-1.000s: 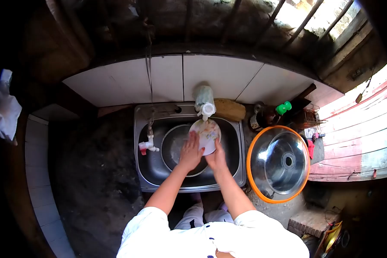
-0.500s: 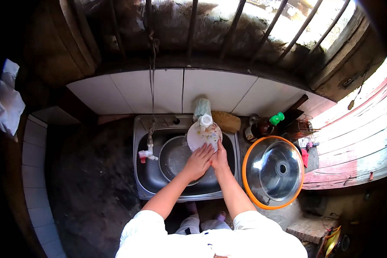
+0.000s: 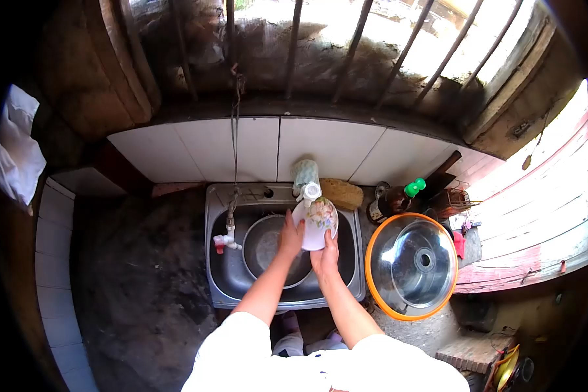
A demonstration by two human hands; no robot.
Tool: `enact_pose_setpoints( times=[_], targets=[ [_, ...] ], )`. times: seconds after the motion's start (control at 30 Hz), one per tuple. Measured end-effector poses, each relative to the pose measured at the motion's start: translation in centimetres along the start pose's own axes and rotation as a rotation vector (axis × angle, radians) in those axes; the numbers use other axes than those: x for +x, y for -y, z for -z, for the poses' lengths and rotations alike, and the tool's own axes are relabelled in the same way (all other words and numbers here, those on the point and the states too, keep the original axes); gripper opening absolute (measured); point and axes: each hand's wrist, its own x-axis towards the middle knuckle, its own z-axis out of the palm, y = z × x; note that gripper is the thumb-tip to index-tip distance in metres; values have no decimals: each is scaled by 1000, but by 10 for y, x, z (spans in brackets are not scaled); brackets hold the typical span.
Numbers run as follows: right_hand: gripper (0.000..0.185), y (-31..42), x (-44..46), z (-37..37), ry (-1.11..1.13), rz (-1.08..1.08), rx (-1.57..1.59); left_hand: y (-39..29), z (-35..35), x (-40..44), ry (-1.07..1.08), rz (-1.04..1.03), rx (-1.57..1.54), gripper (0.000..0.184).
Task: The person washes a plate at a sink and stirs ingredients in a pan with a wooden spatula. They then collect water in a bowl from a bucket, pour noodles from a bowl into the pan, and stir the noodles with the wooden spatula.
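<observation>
flowered plate (image 3: 317,227) near frame centre, over the upper right of the round basin (image 3: 261,245) in the sink (image 3: 261,304). right hand (image 3: 326,256) pinches the lower right rim; left hand (image 3: 290,236) at the left rim, cannot tell whether gripping. step, judged: plate handled over sink. next move calls for steady rim hold.

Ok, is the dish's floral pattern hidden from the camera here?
No, the dish between the left hand and the right hand shows its floral pattern toward the camera.
</observation>
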Motion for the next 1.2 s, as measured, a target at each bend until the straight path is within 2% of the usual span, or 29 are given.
enact_pose_setpoints(
  times=[0.03,0.1,0.13,0.17,0.23,0.27,0.3,0.33,0.37,0.4,0.47,0.5,0.57,0.7,0.77,0.8,0.97,1.03,1.17,1.2],
  targets=[
    [42,0,8,3,3,8,7,-10,-5,-10,127,158,-296,71],
    [42,1,24,3,-30,72,-20,12,-43,-22,25,31,-508,84],
    [37,4,24,0,-104,83,-68,11,-49,-27,51,37,-583,94],
    [37,6,26,2,-102,83,-66,17,-48,-28,50,35,-581,94],
    [32,13,30,16,-168,195,-527,-16,-5,-44,260,56,183,93],
    [31,17,30,20,-145,324,-875,-27,12,-44,134,-28,345,87],
    [31,20,27,16,-150,328,-866,-23,17,-36,-109,-133,310,77],
    [33,25,19,11,-154,417,-1048,-35,28,-25,-307,-202,245,66],
    [35,29,11,7,-156,504,-1234,-55,43,-16,-388,-279,161,57],
    [40,32,7,6,-147,548,-1265,-76,56,-9,-402,-333,104,53],
    [43,38,-4,1,-138,545,-1299,-119,77,-3,-374,-495,287,54],
    [46,42,-9,-2,-116,556,-1328,-132,80,6,-487,-679,335,42],
    [54,49,-22,-7,-64,583,-1388,-144,80,16,-295,-650,497,33],
    [51,65,-41,-14,91,695,-1497,-156,73,25,-251,-736,651,29],
    [49,72,-50,-19,154,772,-1559,-156,70,27,-221,-709,843,28],
    [49,75,-54,-20,149,775,-1557,-160,71,28,-137,-619,906,28],
    [44,88,-78,-30,323,907,-1573,-159,70,28,-79,-751,952,25],
    [42,93,-87,-30,337,903,-1559,-156,70,28,-97,-899,961,24],
    [41,101,-107,-33,385,909,-1573,-150,83,23,-51,-884,916,26],
    [40,104,-112,-35,411,922,-1550,-150,89,16,-77,-881,773,31]
  ],
)
